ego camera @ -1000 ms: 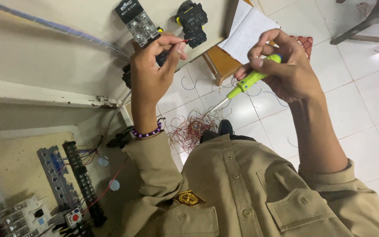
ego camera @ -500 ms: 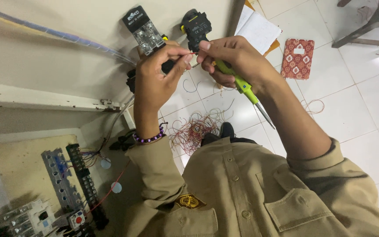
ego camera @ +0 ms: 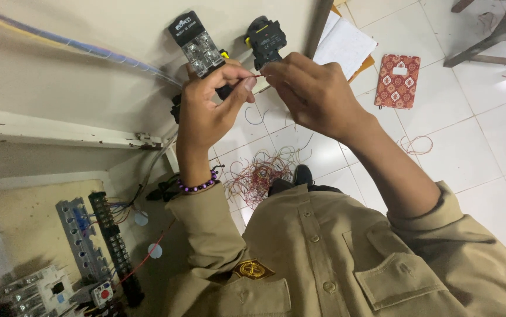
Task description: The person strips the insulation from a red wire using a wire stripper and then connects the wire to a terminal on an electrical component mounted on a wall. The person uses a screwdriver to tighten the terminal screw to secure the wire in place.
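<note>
Landmark: the cream metal cabinet door, swung open, carrying two devices on its inner face.
Far left, below the door: a grey terminal strip and black wiring rail with white contactors beneath, inside the cabinet body.
On the door, left: a black switch block with a clear window, back side out so its terminals can be reached.
Left hand: just below that block, thumb and forefinger pinched together on a thin red wire, holding it steady.
On the door, right: a black push-button body, close above the wire.
Right hand: right of the left hand, fingertips closed on the wire's other end, seemingly keeping it taut.
Floor, below the door: a tangle of red wire offcuts.
Floor, right of the door: a red patterned notebook.
</note>
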